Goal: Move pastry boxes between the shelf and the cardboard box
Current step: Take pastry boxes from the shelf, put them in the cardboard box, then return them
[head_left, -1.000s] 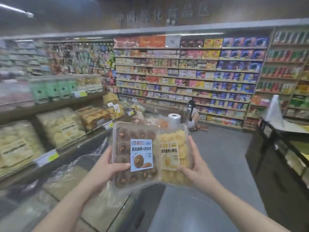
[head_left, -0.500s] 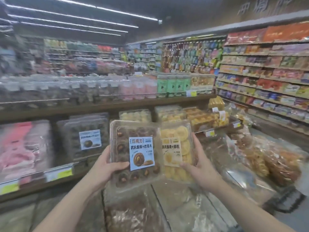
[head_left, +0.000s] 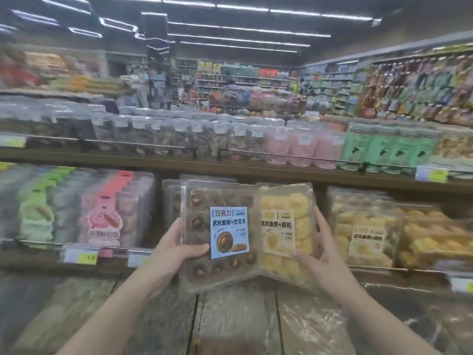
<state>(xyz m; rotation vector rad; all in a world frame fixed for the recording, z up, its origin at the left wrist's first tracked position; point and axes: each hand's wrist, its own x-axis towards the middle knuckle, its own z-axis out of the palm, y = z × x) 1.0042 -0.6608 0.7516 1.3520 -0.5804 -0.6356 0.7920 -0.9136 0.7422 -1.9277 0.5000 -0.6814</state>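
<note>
gripping chocolate pastry box [head_left: 220, 226] in left hand [head_left: 176, 248], yellow pastry box [head_left: 284, 231] in right hand [head_left: 320, 252]

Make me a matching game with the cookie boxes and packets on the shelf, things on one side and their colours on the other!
Things:
1. clear box in the left hand
2. clear box in the right hand
3. packets on the upper shelf, far right
4. packet on the lower shelf, left of the hands

Colours:
A. pink
B. yellow cookies
C. dark brown cookies
D. green

Pairs: 1-C, 2-B, 3-D, 4-A
</note>
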